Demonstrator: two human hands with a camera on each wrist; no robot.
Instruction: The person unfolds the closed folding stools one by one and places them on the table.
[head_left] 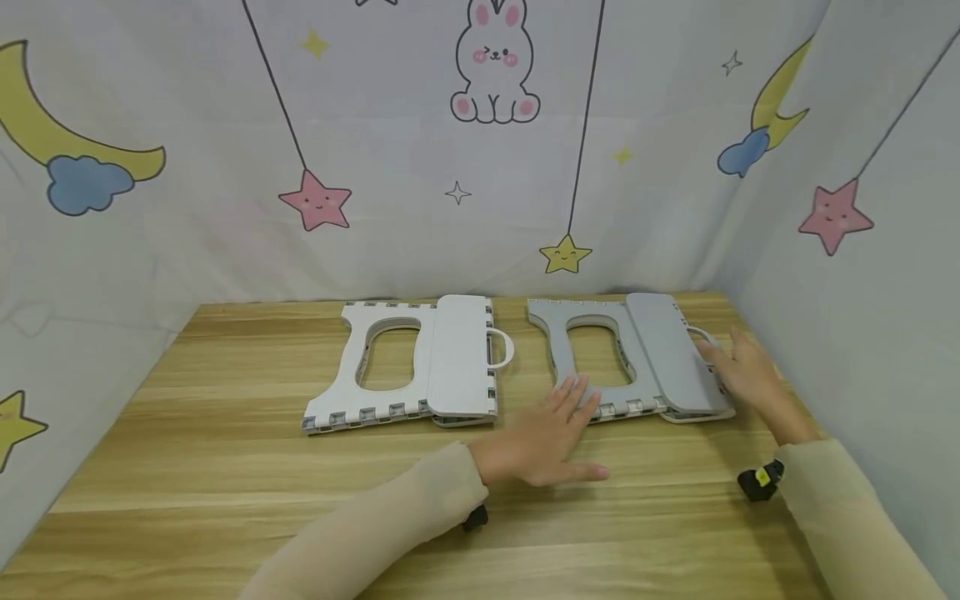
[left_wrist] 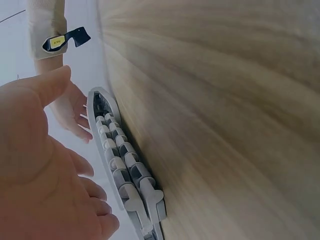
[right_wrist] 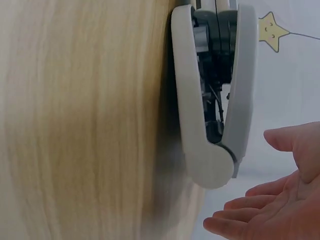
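Observation:
Two folding step stools lie folded flat side by side, a white one (head_left: 459, 358) on the left and a light grey one (head_left: 663, 350) on the right. My left hand (head_left: 534, 442) is spread, palm down, its fingertips overlapping the grey stool's near left corner in the head view. Beside that stool's right end is my right hand (head_left: 738, 371), close to the loop handle (head_left: 701, 335), with fingers extended. In the right wrist view the right hand (right_wrist: 285, 200) shows straight fingers with nothing in them, near the stool's rounded end (right_wrist: 210, 167).
Both stools rest on a wood-grain table (head_left: 247, 492) towards its back edge. The white stool's loop handle (head_left: 510, 348) sticks out towards the grey one. A white curtain (head_left: 405, 150) printed with stars, moons and a rabbit hangs behind and along the sides.

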